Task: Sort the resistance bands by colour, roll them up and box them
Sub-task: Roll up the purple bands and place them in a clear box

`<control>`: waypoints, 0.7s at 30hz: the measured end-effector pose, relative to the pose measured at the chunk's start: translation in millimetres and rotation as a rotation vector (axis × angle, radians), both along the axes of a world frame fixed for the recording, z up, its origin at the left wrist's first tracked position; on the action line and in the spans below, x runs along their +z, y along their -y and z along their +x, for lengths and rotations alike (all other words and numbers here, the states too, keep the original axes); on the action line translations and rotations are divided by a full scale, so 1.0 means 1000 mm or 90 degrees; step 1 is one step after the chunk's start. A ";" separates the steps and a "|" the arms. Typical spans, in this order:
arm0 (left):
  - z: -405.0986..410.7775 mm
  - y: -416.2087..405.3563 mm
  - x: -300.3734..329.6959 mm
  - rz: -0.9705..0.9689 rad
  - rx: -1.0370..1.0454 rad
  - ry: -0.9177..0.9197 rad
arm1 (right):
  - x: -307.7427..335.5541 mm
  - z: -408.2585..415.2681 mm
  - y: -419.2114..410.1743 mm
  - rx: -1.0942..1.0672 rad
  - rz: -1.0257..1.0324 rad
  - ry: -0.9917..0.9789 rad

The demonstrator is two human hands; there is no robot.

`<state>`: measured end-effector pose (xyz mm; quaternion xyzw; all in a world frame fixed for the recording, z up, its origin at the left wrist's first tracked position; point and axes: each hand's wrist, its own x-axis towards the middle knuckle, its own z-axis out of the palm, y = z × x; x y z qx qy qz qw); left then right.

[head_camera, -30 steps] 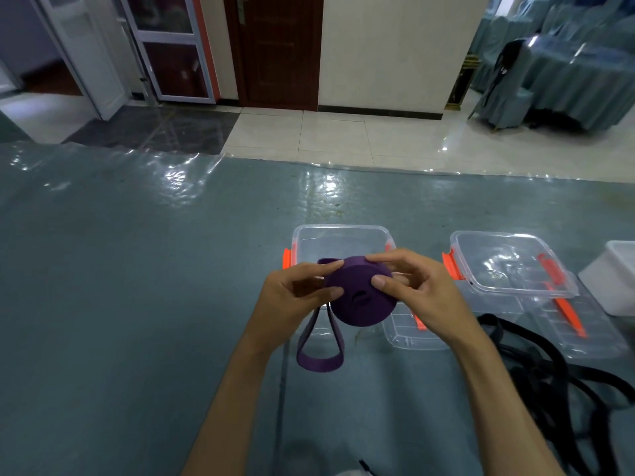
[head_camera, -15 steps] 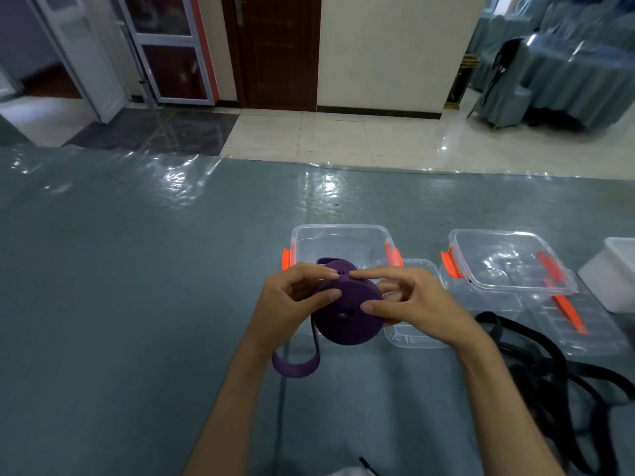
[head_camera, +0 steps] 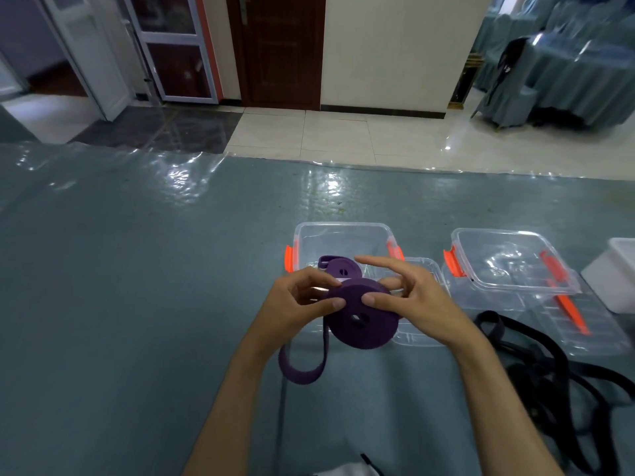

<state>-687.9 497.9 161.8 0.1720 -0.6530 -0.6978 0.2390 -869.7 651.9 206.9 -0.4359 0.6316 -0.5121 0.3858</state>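
A purple resistance band point(head_camera: 360, 319), wound into a thick roll, is held above the table between both hands. My left hand point(head_camera: 297, 300) pinches the roll's left side with thumb and fingers. My right hand point(head_camera: 417, 300) holds the right side, thumb on the roll's face, index finger stretched out above it. A loose loop of the same band hangs below the roll. Behind it, a second rolled purple band point(head_camera: 338, 269) lies in a clear box point(head_camera: 343, 231) with orange clips. Black bands point(head_camera: 549, 372) lie tangled at the right.
A second clear box point(head_camera: 508, 259) with orange clips stands to the right, on a clear lid point(head_camera: 584, 324). Another lid point(head_camera: 422, 273) lies beside the first box. A white container point(head_camera: 615, 273) sits at the right edge. The table has a blue-grey plastic cover.
The roll has turned further between my hands and the hanging loop has grown shorter. My right index finger has lifted off the roll and points left.
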 end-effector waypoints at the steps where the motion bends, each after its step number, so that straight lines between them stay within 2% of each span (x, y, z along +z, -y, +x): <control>1: 0.002 0.001 -0.001 -0.005 -0.021 0.012 | -0.001 0.000 0.000 -0.010 -0.007 0.011; 5: 0.005 0.004 -0.001 -0.016 -0.038 0.021 | -0.002 0.000 0.000 -0.029 0.035 -0.029; 8: 0.002 0.003 0.000 -0.034 -0.038 0.025 | 0.001 -0.003 0.001 0.006 0.078 -0.003; 12: -0.004 -0.004 0.000 -0.073 -0.036 0.042 | 0.004 -0.004 0.001 0.009 0.109 -0.087; 17: -0.006 0.000 -0.004 -0.066 -0.065 0.052 | -0.005 -0.004 -0.003 -0.076 0.024 0.005; 21: -0.003 0.003 -0.011 -0.013 -0.015 0.034 | -0.014 -0.001 0.003 -0.160 -0.013 0.059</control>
